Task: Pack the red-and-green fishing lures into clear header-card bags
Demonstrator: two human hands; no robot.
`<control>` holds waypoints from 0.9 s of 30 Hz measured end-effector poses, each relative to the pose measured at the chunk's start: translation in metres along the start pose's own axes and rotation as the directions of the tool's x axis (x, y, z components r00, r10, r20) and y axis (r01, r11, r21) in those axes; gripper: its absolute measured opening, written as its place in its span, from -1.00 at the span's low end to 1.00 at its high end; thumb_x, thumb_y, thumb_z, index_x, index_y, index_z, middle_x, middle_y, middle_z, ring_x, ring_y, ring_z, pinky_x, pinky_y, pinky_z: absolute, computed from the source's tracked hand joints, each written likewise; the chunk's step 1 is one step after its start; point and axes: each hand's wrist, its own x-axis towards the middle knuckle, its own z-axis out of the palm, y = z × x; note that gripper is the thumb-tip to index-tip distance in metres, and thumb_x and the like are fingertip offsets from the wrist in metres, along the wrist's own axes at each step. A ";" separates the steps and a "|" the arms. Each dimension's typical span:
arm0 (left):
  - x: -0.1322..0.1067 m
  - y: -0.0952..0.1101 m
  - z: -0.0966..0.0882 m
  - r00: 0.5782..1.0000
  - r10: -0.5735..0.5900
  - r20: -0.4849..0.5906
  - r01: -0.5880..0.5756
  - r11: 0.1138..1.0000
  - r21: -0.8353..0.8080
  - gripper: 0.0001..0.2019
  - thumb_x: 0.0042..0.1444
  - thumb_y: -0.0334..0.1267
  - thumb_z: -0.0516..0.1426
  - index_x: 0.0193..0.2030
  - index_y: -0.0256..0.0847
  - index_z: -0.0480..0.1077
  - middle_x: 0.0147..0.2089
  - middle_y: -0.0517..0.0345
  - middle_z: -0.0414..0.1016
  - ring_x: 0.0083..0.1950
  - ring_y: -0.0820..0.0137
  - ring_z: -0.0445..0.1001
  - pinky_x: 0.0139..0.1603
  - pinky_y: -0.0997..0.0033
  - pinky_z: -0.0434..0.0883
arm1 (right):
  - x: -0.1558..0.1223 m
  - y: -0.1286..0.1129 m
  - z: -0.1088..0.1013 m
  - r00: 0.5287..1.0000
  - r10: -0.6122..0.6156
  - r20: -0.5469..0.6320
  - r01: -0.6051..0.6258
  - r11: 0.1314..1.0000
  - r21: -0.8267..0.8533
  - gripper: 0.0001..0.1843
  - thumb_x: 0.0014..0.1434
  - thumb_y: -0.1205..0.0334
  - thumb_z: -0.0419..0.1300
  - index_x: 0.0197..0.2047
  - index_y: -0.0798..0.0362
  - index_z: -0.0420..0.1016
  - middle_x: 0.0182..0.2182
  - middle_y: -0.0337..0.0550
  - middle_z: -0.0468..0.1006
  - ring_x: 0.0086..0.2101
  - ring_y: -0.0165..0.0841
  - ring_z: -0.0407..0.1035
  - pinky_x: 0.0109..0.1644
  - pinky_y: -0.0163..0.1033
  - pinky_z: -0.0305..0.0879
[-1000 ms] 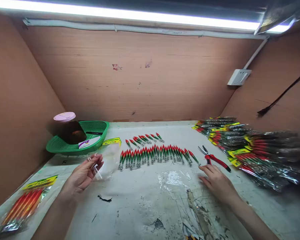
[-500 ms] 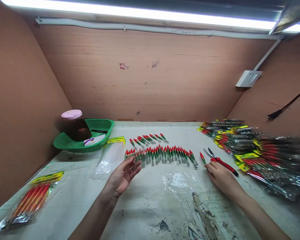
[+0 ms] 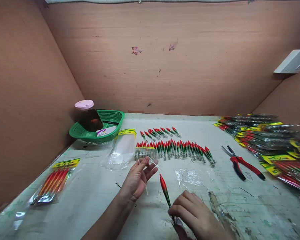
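My left hand [image 3: 137, 181] is closed, pinching what looks like a clear plastic bag [image 3: 146, 153] with a yellowish header; its lower part is hard to see against the table. In my right hand [image 3: 193, 211] is a red and green squid jig [image 3: 164, 188], gripped near its hook end. Its red nose points up toward the bag, just apart from my left fingers. Beyond both hands lies a row of similar squid jigs [image 3: 175, 148], with a shorter row of squid jigs [image 3: 160, 132] behind it.
Red-handled pliers [image 3: 242, 161] lie open on the right, beside a heap of packed lures [image 3: 260, 133]. At the left are a green basket [image 3: 95, 136] holding a lidded jar [image 3: 90, 118], a stack of clear bags [image 3: 122, 146] and a pack of orange lures [image 3: 55, 181].
My right hand has moved left from beside the pliers, bringing a squid jig close to my left hand. The view has tilted down and shifted left.
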 end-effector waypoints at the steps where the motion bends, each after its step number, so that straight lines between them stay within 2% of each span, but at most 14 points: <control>1: -0.001 0.000 0.000 1.000 -0.016 0.013 0.016 1.000 -0.006 -0.92 0.07 -0.45 0.17 -0.39 -0.28 0.33 -0.41 0.16 0.47 -0.15 0.22 0.57 -0.11 0.25 0.54 | 0.004 0.003 0.003 1.000 0.006 -0.024 -0.007 0.998 -0.057 -0.82 0.14 0.44 0.01 -0.25 0.02 0.36 -0.43 -0.17 0.46 -0.38 -0.34 0.29 -0.34 -0.26 0.23; 4: -0.008 -0.001 0.000 0.988 -0.096 0.121 0.096 0.995 0.009 -0.91 0.03 -0.47 0.15 -0.46 -0.30 0.34 -0.44 0.13 0.48 -0.18 0.20 0.58 -0.02 0.16 0.49 | 0.014 0.009 0.005 0.994 0.011 -0.108 -0.030 0.983 -0.179 -0.77 0.12 0.49 -0.01 -0.26 0.05 0.39 -0.43 -0.16 0.45 -0.38 -0.36 0.27 -0.31 -0.26 0.18; 6: -0.012 -0.001 0.000 0.959 -0.148 0.243 0.139 0.989 0.056 -0.89 0.00 -0.47 0.12 -0.51 -0.31 0.33 -0.38 0.04 0.53 -0.16 0.17 0.57 0.01 0.15 0.46 | 0.020 0.010 0.006 0.987 -0.019 -0.159 -0.024 0.965 -0.261 -0.75 0.13 0.52 -0.04 -0.28 0.07 0.41 -0.43 -0.15 0.46 -0.37 -0.35 0.27 -0.26 -0.24 0.14; 8: -0.016 -0.001 0.001 0.932 -0.160 0.326 0.131 0.985 0.110 -0.88 0.05 -0.37 0.09 -0.47 -0.32 0.37 -0.28 -0.04 0.55 -0.15 0.12 0.57 -0.02 0.13 0.46 | 0.022 0.009 0.009 0.979 -0.036 -0.201 -0.032 0.946 -0.324 -0.74 0.18 0.49 -0.05 -0.29 0.08 0.43 -0.42 -0.13 0.49 -0.32 -0.31 0.27 -0.16 -0.18 0.10; 10: -0.017 0.000 0.002 0.929 -0.150 0.339 0.096 0.980 0.173 -0.77 0.15 -0.21 0.04 -0.25 -0.31 0.44 -0.20 -0.07 0.56 -0.18 0.11 0.57 -0.10 0.11 0.48 | 0.021 0.009 0.013 0.975 -0.034 -0.218 -0.045 0.937 -0.346 -0.73 0.23 0.44 -0.06 -0.27 0.07 0.46 -0.39 -0.11 0.52 -0.26 -0.28 0.28 -0.09 -0.13 0.04; 12: -0.017 0.002 0.003 0.938 -0.138 0.318 0.065 0.972 0.228 -0.66 0.22 -0.12 -0.02 -0.02 -0.26 0.40 -0.09 -0.10 0.54 -0.22 0.14 0.58 -0.16 0.11 0.49 | 0.018 0.009 0.016 0.975 -0.023 -0.221 -0.055 0.938 -0.341 -0.71 0.26 0.39 -0.07 -0.25 0.06 0.48 -0.33 -0.10 0.54 -0.21 -0.26 0.30 -0.06 -0.10 0.01; 14: -0.016 0.004 0.004 0.940 -0.144 0.308 0.066 0.966 0.249 -0.64 0.25 -0.13 -0.03 0.07 -0.27 0.37 0.00 -0.16 0.50 -0.22 0.17 0.58 -0.15 0.13 0.49 | 0.015 0.009 0.017 0.971 -0.015 -0.240 -0.069 0.938 -0.339 -0.71 0.27 0.37 -0.06 -0.21 0.04 0.50 -0.26 -0.10 0.56 -0.17 -0.25 0.31 -0.05 -0.10 0.00; 19: -0.017 0.003 0.005 0.928 -0.159 0.337 0.089 0.973 0.214 -0.68 0.22 -0.16 0.06 0.00 -0.30 0.41 0.02 -0.18 0.49 -0.17 0.19 0.57 -0.18 0.24 0.49 | 0.016 0.006 0.014 0.950 0.024 -0.312 -0.141 0.923 -0.357 -0.70 0.26 0.37 0.04 -0.02 -0.03 0.49 -0.20 -0.10 0.54 -0.14 -0.27 0.30 -0.05 -0.09 -0.01; 23: -0.018 -0.004 0.006 0.911 -0.150 0.385 0.090 0.981 0.169 -0.75 0.21 -0.22 0.07 -0.09 -0.32 0.44 -0.07 -0.14 0.55 -0.16 0.20 0.56 -0.14 0.23 0.49 | 0.021 0.005 0.015 0.914 0.078 -0.399 -0.208 0.933 -0.294 -0.69 0.24 0.41 0.07 -0.01 -0.03 0.49 -0.27 -0.11 0.52 -0.16 -0.26 0.27 -0.09 -0.10 0.00; 27: -0.020 -0.015 0.009 0.913 -0.132 0.387 0.104 0.990 0.093 -0.80 0.21 -0.25 0.08 -0.16 -0.32 0.46 -0.10 -0.10 0.56 -0.14 0.24 0.55 -0.13 0.25 0.50 | 0.026 0.004 0.017 0.887 0.142 -0.440 -0.268 0.934 -0.237 -0.68 0.21 0.39 0.12 0.03 -0.01 0.43 -0.27 -0.13 0.52 -0.17 -0.24 0.29 -0.08 -0.07 0.01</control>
